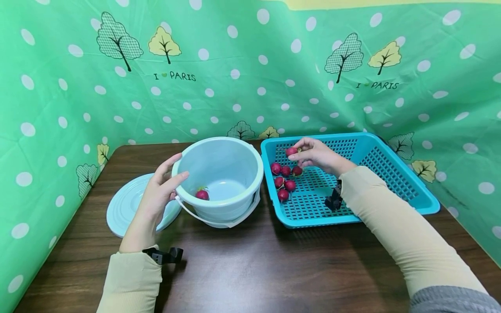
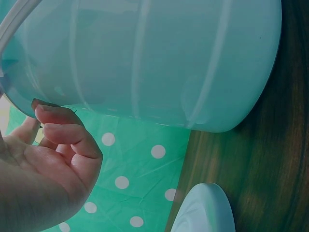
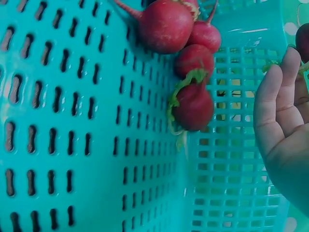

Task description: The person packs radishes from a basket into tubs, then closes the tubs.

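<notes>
A pale blue bucket (image 1: 221,174) (image 2: 159,58) stands mid-table with one red radish (image 1: 202,194) on its bottom. My left hand (image 1: 177,170) (image 2: 58,126) holds its left rim, thumb on the edge and curled fingers against the outer wall. To the right is a turquoise slotted basket (image 1: 391,182) (image 3: 72,121) with several red radishes (image 1: 284,181) (image 3: 193,104) in its near-left part. Over the basket's far-left corner my right hand (image 1: 296,153) (image 3: 284,121) pinches one radish (image 1: 291,151) (image 3: 304,41) by its top, lifted above the others.
The bucket's round lid (image 1: 124,204) (image 2: 205,210) lies flat on the dark wooden table (image 1: 254,269), just left of the bucket. The bucket's white handle (image 1: 203,219) hangs down in front. A green dotted cloth (image 1: 250,78) walls the back and both sides.
</notes>
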Tool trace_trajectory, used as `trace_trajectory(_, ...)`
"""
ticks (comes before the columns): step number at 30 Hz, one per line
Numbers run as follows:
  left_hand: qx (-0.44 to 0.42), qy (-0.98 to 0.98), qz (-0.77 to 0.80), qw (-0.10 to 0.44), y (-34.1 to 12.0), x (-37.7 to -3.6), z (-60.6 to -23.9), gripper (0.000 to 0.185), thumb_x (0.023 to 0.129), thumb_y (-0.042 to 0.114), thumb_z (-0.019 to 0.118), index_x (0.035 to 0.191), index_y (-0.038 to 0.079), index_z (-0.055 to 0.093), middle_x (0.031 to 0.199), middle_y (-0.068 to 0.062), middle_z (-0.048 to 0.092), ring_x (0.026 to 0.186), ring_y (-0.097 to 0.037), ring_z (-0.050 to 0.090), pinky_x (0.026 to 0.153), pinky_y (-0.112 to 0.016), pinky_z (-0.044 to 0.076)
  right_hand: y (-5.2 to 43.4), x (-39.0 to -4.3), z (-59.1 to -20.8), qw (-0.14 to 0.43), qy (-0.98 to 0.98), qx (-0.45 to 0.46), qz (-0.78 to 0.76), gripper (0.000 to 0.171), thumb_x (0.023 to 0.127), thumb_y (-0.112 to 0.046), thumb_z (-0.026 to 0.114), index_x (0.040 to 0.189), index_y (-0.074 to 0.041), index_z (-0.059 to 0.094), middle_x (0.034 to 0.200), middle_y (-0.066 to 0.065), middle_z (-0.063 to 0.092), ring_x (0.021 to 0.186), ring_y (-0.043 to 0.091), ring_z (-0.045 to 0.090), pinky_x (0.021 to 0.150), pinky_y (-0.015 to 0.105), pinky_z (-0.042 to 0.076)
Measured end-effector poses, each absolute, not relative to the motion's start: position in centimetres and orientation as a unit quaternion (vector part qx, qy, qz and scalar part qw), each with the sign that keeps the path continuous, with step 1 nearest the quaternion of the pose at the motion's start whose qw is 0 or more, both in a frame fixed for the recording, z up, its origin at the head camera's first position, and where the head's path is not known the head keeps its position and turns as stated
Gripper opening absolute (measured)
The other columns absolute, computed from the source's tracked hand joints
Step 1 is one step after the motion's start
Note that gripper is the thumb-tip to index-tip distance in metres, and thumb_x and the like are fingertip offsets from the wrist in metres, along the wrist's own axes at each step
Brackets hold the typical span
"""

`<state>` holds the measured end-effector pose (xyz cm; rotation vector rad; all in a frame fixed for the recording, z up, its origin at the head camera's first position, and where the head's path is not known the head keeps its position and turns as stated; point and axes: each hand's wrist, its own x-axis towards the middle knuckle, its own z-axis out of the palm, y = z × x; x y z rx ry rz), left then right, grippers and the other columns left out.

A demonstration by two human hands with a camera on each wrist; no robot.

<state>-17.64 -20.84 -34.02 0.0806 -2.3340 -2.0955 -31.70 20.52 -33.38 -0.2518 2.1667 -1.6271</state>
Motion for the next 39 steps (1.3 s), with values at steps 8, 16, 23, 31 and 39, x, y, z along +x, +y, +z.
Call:
trace_trajectory(8,0.025,-0.742,-0.67,0.001,-20.9,-17.6,-34.1,0.061,0.096,0.035,0.064,0.151,0.03,0.039,0.108,-0.004,0.052,0.058,-0.004,0.046,0.06,-0.017,0.046,19.8,-31.3,-32.0,0.191,0.754,-0.096,-0.622,0.024,0.095,-0.018,0.067,0.111,-0.011,0.051,0.088,-0.002,0.064,0.067,0.015,0.058,0.071,0.032,0.054)
trace_trajectory(16,0.026,-0.741,-0.671,0.0,-20.7,-17.6,-34.1,0.06,0.096,0.033,0.064,0.151,0.029,0.04,0.103,-0.003,0.053,0.058,-0.004,0.046,0.06,-0.017,0.046,19.0,-30.9,-31.1,0.185,0.743,-0.117,-0.632,0.021,0.096,-0.018,0.065,0.112,-0.01,0.053,0.094,-0.002,0.067,0.069,0.015,0.058,0.072,0.03,0.054)
trace_trajectory(23,0.022,-0.741,-0.672,0.001,-20.6,-17.6,-34.0,0.059,0.097,0.031,0.064,0.151,0.028,0.04,0.102,-0.002,0.053,0.058,-0.004,0.046,0.06,-0.018,0.046,18.5,-30.7,-30.4,0.178,0.731,-0.123,-0.647,0.015,0.097,-0.015,0.063,0.109,-0.01,0.055,0.094,-0.001,0.068,0.067,0.015,0.058,0.069,0.027,0.054)
trace_trajectory(31,0.019,-0.736,-0.677,0.001,-20.8,-17.7,-34.1,0.06,0.096,0.032,0.064,0.151,0.029,0.039,0.105,-0.003,0.052,0.057,-0.004,0.046,0.059,-0.016,0.046,17.4,-29.8,-29.3,0.169,0.738,-0.117,-0.643,0.016,0.097,-0.016,0.062,0.108,-0.009,0.055,0.095,-0.001,0.068,0.069,0.016,0.056,0.071,0.029,0.053)
trace_trajectory(39,0.02,-0.736,-0.676,0.001,-20.8,-17.7,-34.1,0.061,0.096,0.034,0.065,0.151,0.029,0.039,0.106,-0.004,0.052,0.059,-0.004,0.047,0.06,-0.017,0.047,15.3,-28.4,-28.4,0.186,0.725,-0.133,-0.649,0.019,0.097,-0.019,0.062,0.111,-0.01,0.053,0.098,0.0,0.066,0.069,0.015,0.057,0.072,0.029,0.054)
